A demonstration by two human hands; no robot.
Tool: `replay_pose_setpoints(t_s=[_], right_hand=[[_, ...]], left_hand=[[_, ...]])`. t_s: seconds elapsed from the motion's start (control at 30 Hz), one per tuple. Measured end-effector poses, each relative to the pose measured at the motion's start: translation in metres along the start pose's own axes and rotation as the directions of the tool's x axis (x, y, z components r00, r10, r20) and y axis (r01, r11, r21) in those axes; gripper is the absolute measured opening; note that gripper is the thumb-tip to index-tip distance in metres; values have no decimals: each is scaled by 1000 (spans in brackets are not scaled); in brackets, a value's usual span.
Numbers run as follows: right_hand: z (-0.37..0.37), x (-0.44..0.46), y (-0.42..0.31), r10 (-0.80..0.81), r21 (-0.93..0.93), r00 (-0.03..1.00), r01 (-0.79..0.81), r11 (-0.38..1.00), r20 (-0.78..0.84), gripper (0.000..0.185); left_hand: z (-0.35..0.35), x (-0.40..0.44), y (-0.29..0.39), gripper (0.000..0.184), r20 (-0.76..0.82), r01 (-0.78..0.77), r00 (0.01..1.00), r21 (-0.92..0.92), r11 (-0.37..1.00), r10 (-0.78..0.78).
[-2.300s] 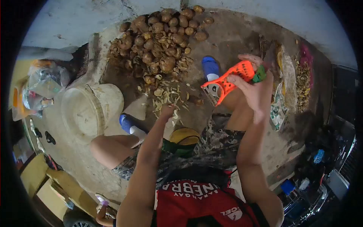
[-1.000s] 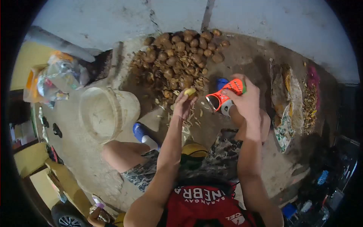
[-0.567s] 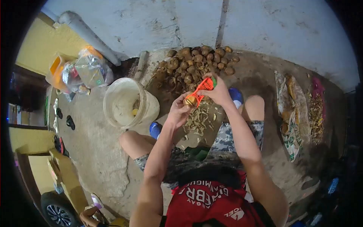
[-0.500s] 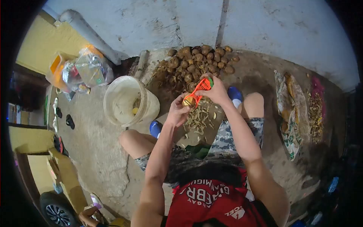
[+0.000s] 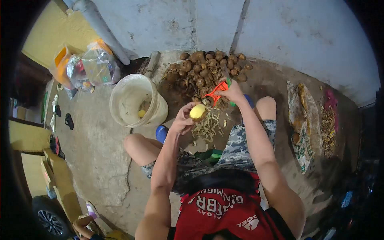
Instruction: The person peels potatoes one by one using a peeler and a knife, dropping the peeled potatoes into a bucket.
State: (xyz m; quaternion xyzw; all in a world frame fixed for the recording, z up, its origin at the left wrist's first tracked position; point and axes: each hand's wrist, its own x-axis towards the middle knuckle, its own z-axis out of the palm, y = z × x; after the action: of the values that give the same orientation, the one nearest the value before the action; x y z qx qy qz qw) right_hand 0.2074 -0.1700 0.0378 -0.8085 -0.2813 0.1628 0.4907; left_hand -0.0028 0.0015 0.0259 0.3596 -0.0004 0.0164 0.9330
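My left hand (image 5: 184, 120) holds a partly peeled potato (image 5: 197, 111), its bare yellow side facing up. In my right hand (image 5: 235, 93) is an orange peeler (image 5: 216, 91) with a green part at its end, held up and to the right of the potato, apart from it. Peelings (image 5: 208, 129) lie scattered on the ground below my hands. Just beyond them rests a heap of brown, unpeeled potatoes (image 5: 204, 73). To the left stands a whitish bucket (image 5: 159, 112) with a yellow peeled potato (image 5: 141, 114) inside.
Filled plastic bags (image 5: 98, 66) sit by the wall at the left back. A crumpled sack (image 5: 303, 124) lies on the right, beside a strip of dried scraps (image 5: 329, 128). A blue shoe (image 5: 161, 133) is near the bucket. A pale wall (image 5: 304, 36) rises behind the heap.
The peeler has come away from the potato, moving up and right with my right hand. My left hand has shifted slightly down and left, and the potato now shows a larger yellow surface.
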Motion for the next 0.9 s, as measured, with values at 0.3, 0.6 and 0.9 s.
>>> replay_pose_setpoints(t_s=[0.3, 0.6, 0.9], right_hand=[[4, -12, -35, -27, 39, 996, 23, 999, 89, 55], [10, -18, -46, -137, 134, 986, 124, 983, 93, 56], [1, -1, 4, 30, 156, 999, -27, 987, -18, 51]], left_hand=[[-7, 4, -8, 79, -97, -61, 992, 176, 983, 79], [-8, 7, -7, 79, -140, -44, 988, 186, 982, 71], [-12, -1, -1, 87, -66, 21, 998, 68, 997, -16]])
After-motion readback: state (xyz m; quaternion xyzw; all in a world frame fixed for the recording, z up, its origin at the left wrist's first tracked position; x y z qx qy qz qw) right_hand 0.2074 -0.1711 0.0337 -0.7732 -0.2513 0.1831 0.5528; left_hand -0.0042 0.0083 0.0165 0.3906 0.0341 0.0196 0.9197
